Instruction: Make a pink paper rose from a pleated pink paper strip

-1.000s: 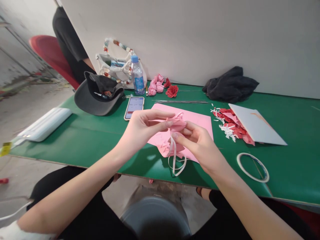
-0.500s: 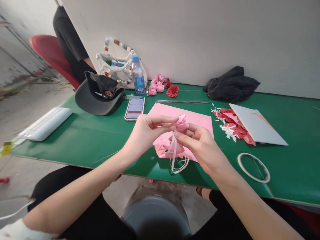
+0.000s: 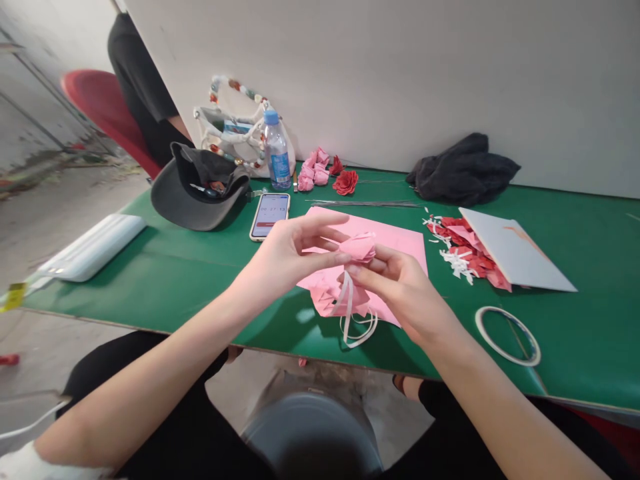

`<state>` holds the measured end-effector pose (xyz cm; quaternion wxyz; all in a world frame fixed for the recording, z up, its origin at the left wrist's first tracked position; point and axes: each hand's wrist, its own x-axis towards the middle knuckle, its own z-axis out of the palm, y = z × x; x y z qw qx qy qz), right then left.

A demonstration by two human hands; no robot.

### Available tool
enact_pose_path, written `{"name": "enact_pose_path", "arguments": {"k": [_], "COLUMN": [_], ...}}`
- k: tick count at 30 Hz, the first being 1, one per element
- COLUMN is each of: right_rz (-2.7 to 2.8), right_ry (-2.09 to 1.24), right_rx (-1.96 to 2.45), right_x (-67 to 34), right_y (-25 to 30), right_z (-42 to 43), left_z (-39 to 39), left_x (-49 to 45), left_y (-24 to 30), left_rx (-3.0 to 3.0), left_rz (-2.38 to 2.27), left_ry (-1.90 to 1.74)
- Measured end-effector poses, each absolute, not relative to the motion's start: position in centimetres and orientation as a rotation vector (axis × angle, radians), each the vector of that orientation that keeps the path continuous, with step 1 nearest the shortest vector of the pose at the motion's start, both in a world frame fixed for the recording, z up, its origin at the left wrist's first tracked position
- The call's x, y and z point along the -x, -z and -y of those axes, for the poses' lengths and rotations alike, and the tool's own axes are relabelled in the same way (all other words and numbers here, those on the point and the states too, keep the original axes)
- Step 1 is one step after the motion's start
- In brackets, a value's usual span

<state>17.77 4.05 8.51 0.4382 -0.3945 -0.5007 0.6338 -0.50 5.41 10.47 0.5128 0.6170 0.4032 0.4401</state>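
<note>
A partly rolled pink paper flower (image 3: 361, 247) is between my hands above the table. My right hand (image 3: 395, 273) is closed on its base, thumb in front and fingers behind. From the other side, the thumb and a finger of my left hand (image 3: 305, 247) hold the petals, while the index finger is raised off them. Thin white paper strips (image 3: 349, 293) hang below the flower. Beneath lie pink cut paper petals (image 3: 325, 297) and a pink sheet of paper (image 3: 400, 240), partly hidden by my hands.
Behind are a phone (image 3: 270, 217), a bottle (image 3: 277, 157), finished pink flowers (image 3: 314, 170), a red flower (image 3: 345, 182) and thin wires (image 3: 365, 203). A cap (image 3: 200, 187) lies left. At right are paper scraps (image 3: 465, 250), a white board (image 3: 517, 250) and a tape roll (image 3: 507, 335).
My left hand's index finger has lifted and its fingers have spread a little. The flower has turned and now shows smoother, wrapped petals. My right hand stays almost still.
</note>
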Motion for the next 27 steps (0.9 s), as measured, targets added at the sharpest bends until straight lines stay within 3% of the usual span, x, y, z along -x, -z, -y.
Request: {"name": "enact_pose_path", "arguments": {"k": [9, 19, 27], "right_rz": [1.189, 1.568, 1.596], "right_ry": [-1.484, -0.982, -1.079], "right_rx": [1.048, 1.088, 1.049], "right_x": [-17.8, -17.5, -17.6], "right_y": [-7.9, -7.0, -7.7], "right_z": [-4.1, -3.7, -3.6], "left_z": [-5.7, -5.8, -5.7], "left_x": [0.9, 1.0, 1.0], "left_y": [-10.6, -11.0, -11.1], "left_rx": [-1.527, -1.418, -1.44], "left_rz": [-0.937, -0.896, -0.926], "left_ry": [-0.937, -1.087, -1.125]}}
